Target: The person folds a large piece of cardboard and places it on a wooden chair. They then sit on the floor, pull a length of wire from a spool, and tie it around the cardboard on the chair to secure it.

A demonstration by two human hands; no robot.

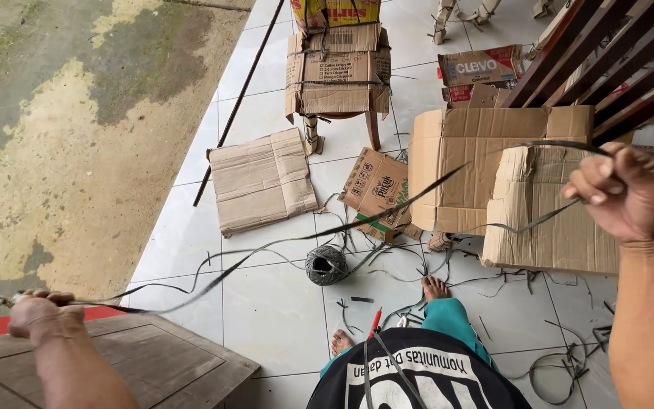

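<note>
Flattened brown cardboard sheet (262, 180) flat on white floor tiles, centre-left. Brown printed carton (338, 70) strapped with dark bands on wooden stool, top centre; yellow-red bag (334, 12) on top of it. Small brown box with green-black print (378, 191) tilted on floor, centre. Two large plain brown folded cartons upright at right: one behind (463, 163), one in front (550, 220), touching. Red-white printed box (482, 67) behind those, top right, beside smaller red-edged carton (463, 94).
</note>
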